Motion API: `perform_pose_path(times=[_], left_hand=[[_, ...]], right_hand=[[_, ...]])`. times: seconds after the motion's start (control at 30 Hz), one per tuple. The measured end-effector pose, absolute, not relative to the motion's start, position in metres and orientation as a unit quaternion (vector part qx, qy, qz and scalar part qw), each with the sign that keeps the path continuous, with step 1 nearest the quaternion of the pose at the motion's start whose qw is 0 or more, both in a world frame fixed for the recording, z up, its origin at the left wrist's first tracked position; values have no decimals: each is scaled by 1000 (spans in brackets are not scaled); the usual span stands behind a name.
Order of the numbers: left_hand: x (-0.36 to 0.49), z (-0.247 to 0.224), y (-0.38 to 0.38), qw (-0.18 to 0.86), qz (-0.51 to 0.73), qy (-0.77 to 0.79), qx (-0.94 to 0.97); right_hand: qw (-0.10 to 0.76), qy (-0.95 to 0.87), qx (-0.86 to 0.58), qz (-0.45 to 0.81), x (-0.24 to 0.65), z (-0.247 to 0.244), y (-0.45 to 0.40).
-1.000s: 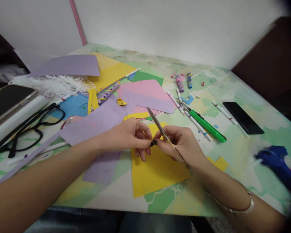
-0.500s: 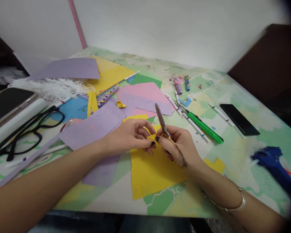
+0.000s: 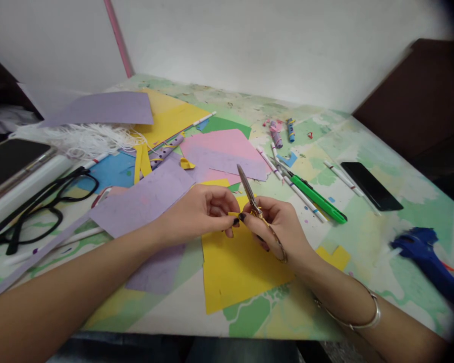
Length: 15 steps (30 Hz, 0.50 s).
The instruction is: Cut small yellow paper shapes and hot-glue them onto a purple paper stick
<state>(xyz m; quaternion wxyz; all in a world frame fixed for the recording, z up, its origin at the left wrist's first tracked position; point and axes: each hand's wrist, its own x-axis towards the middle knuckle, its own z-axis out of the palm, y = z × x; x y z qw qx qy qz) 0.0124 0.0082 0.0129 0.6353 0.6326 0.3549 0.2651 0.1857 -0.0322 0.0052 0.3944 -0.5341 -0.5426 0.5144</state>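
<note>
My left hand (image 3: 200, 209) pinches a small yellow paper piece (image 3: 233, 214), mostly hidden by its fingers. Meeting it thumb to thumb, my right hand (image 3: 285, 227) has its fingertips at the same piece. Scissors (image 3: 247, 185) rest in that right hand, their closed blades pointing up and away, a gold handle loop around the thumb side. Beneath both hands lies a larger yellow paper sheet (image 3: 245, 275) with a notched edge. A purple sheet (image 3: 144, 201) is just left of the left hand.
A green utility knife (image 3: 318, 199) and white paper-like sticks lie to the right, near a black phone (image 3: 371, 185) and a blue glue gun (image 3: 419, 247). Black glasses (image 3: 56, 212), white string (image 3: 79, 140) and purple, pink (image 3: 219, 143) and yellow sheets occupy the left and back.
The small yellow piece shows less between my fingers, seeming tilted flatter. Both hands hold nearly the same place, and the whole view has shifted slightly.
</note>
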Motion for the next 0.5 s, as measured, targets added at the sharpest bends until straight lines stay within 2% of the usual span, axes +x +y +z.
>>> perform_pose_path(times=[0.33, 0.5], left_hand=[[21, 7, -2, 690, 383, 357, 499], [24, 2, -7, 696, 395, 343, 492]], right_hand=[[503, -512, -494, 491, 184, 2, -36], [511, -517, -494, 477, 183, 2, -39]])
